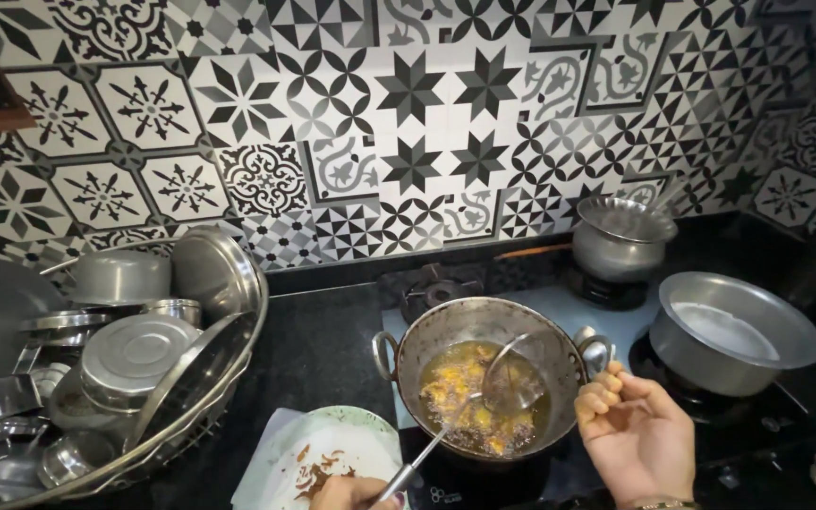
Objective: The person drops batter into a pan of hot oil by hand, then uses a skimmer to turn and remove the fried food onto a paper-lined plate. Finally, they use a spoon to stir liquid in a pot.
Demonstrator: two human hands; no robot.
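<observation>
The right hand (637, 436) sits at the lower right of the frame, fingers curled in loosely with the thumb and forefinger pinched on the thin handle of a round wire skimmer (512, 378). The skimmer's bowl lies up and to the left of that hand, tilted over the oil inside a steel wok (484, 326) in the lower middle of the frame. Golden fried pieces (455, 387) float in the oil under and left of the skimmer.

The left hand (351, 493) shows only partly at the bottom edge, left of the wok; its fingers are closed around the steel handle of a second utensil (417, 461), which slants up and right into the wok. Its working end is lost among the frying pieces.

Just above the left hand, touching distance from it, a paper-lined plate (280, 453) carries brown crumbs and oil stains.

The wok stands on a black stove (427, 283). To the right of the frame a wide grey pan (734, 331) sits on another burner, and behind it, upper right, a smaller steel pot (620, 236). At the left edge a wire rack (238, 340) holds stacked steel vessels (134, 349) on the dark bench (318, 340). Black-and-white patterned tiles (408, 123) cover the wall behind.
</observation>
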